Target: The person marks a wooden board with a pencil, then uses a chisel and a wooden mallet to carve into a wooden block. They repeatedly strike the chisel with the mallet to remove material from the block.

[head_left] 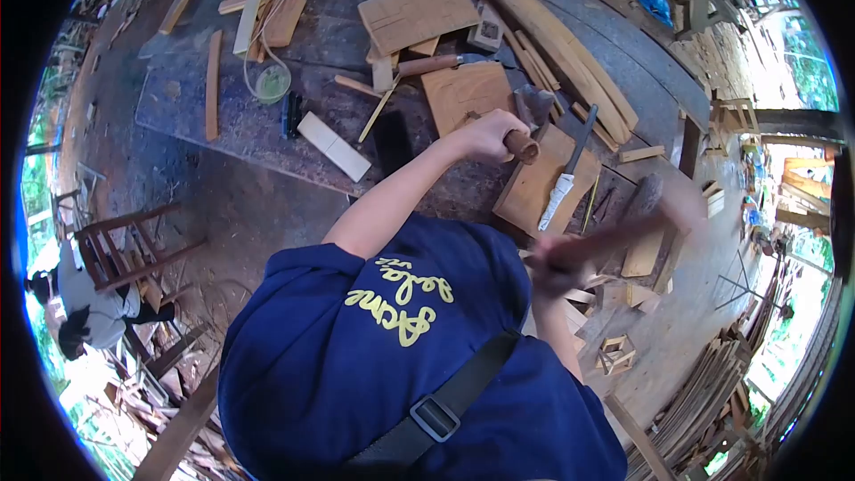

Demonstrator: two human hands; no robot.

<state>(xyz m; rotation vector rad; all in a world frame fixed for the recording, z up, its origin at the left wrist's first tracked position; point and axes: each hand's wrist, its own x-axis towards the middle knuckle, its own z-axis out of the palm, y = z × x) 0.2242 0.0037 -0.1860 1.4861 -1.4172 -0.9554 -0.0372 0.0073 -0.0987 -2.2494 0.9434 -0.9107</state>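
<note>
My left hand (492, 136) is closed around the round wooden handle of a chisel (523, 148); its blade is hidden by the hand. Beyond the fist lies a square wooden board (465, 92) with a small dark mark at its near edge. Blurred by motion, my right hand (554, 260) grips a wooden mallet (637, 227) off the right side of the workbench. Between the two hands rests a thick wooden block (545, 183), with a long tool (561, 191), its handle wrapped in white, lying across it.
Wooden panels (419, 16), long curved timbers (557, 44) and a pale strip (334, 146) lie on the dark bench (178, 98). A cabled green disc (272, 83) sits further left. A small wooden frame (615, 354) stands on the floor. Another person (93, 307) is at far left.
</note>
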